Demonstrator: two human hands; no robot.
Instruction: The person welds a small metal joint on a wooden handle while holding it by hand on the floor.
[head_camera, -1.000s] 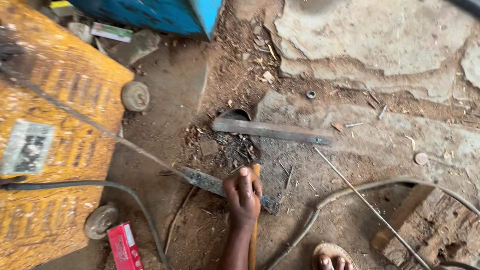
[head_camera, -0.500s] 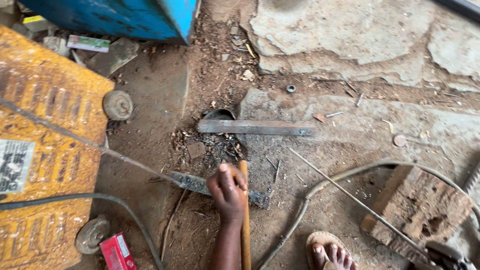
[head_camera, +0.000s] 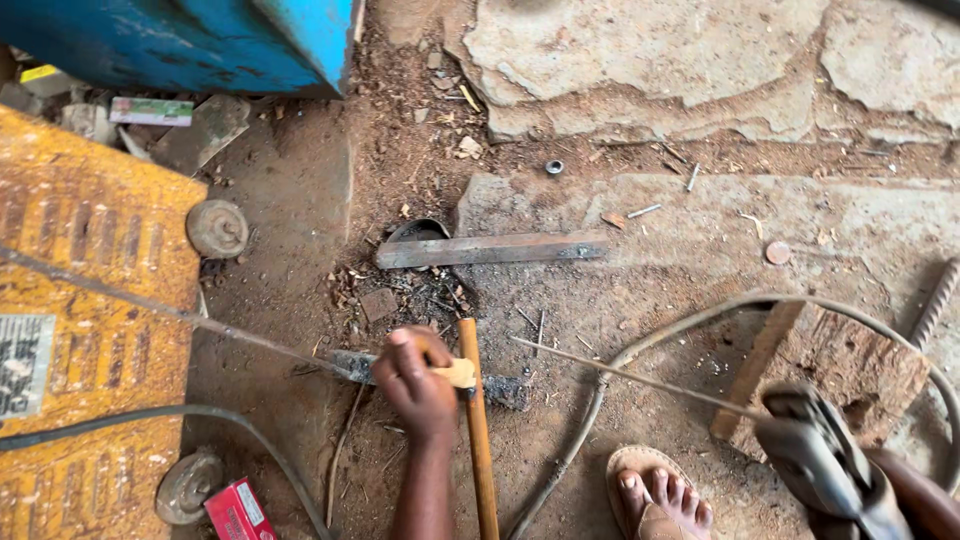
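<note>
A: What's moved since before?
B: An electrode holder with its thin rod has come in near right. The left hand still clamps a pale chalk piece against the wooden stick.
A: And the right hand?
B: Hidden behind the holder; can't tell. The flat metal bar lies farther off.

outdoor welding workshop, dirt floor with metal scraps, yellow welding machine, cable, flat steel bar

Left hand fingers curled, gripping
</note>
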